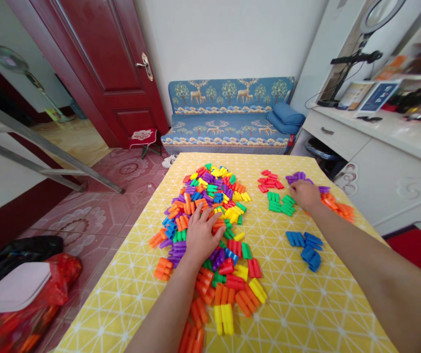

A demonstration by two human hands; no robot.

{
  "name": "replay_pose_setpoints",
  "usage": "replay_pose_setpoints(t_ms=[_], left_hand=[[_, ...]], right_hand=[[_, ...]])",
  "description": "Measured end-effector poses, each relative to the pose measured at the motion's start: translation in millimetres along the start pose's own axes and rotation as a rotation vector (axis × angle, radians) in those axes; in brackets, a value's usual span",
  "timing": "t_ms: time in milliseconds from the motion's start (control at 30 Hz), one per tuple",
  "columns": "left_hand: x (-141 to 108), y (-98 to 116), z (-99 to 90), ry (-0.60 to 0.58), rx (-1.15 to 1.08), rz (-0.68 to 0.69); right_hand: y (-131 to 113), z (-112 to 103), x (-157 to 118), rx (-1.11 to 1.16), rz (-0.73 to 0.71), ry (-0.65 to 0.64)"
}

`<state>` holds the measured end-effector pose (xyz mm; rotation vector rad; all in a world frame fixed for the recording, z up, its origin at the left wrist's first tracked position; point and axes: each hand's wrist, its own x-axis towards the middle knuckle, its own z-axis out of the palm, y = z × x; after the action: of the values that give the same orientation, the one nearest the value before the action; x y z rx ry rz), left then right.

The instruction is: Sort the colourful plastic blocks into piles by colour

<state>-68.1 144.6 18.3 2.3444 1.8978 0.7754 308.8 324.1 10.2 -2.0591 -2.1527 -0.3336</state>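
My left hand (pixel 203 234) lies with fingers spread on a large mixed pile of plastic building blocks (pixel 228 214). The blocks are short joined tubes in orange, purple, green, blue, red and yellow. Farther right, my right hand (pixel 305 195) has its fingers bent together against a group of purple blocks (pixel 298 175); what they grip is hidden beneath them. Beside that hand are green blocks (pixel 281 204) on its left and orange blocks (pixel 337 208) on its right. Red blocks (pixel 269 181) lie a little behind, and several blue blocks (pixel 306 247) are nearer to me.
A yellow patterned cloth (pixel 269 314) covers the table. Behind it stands a blue sofa (pixel 228 120), with a white cabinet (pixel 390 166) to the right. On the left are a metal ladder (pixel 66 157), a small red stool (pixel 144 138) and bags (pixel 22 260) on the floor.
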Motion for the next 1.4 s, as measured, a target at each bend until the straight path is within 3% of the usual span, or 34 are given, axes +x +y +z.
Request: replay_pose_setpoints(t_ms=[133,233,400,567,800,1100,1233,1400], left_hand=[[-0.1,0.0,-0.4,0.011,-0.008,0.002],[-0.2,0.0,-0.2,0.014,-0.008,0.004],[0.1,-0.5,0.3,0.014,0.005,0.008],[-0.3,-1.7,0.1,0.011,0.014,0.018],[0.7,-0.7,-1.9,0.02,-0.003,0.027],[-1.0,1.0,-1.1,0.032,-0.003,0.022],[-1.4,1.4,-1.2,0.024,0.009,0.016],[-1.0,1.5,-2.0,0.025,0.005,0.017]], right_hand=[[-17.2,-6.7,-9.5,0.164,0.035,0.116],[-52.0,-14.1,-30.1,0.407,-0.061,0.22],[-131.4,-22.5,-80.2,0.777,-0.31,0.085],[-181.8,-24.0,-110.9,0.842,-0.426,0.053],[-188.9,-33.3,-121.4,0.727,-0.339,0.055],[-179.2,-33.2,-145.1,0.897,-0.244,0.091],[-183.8,-35.8,-149.7,0.909,-0.139,0.007],[-190.4,-40.1,-143.9,0.759,-0.188,-0.084]])
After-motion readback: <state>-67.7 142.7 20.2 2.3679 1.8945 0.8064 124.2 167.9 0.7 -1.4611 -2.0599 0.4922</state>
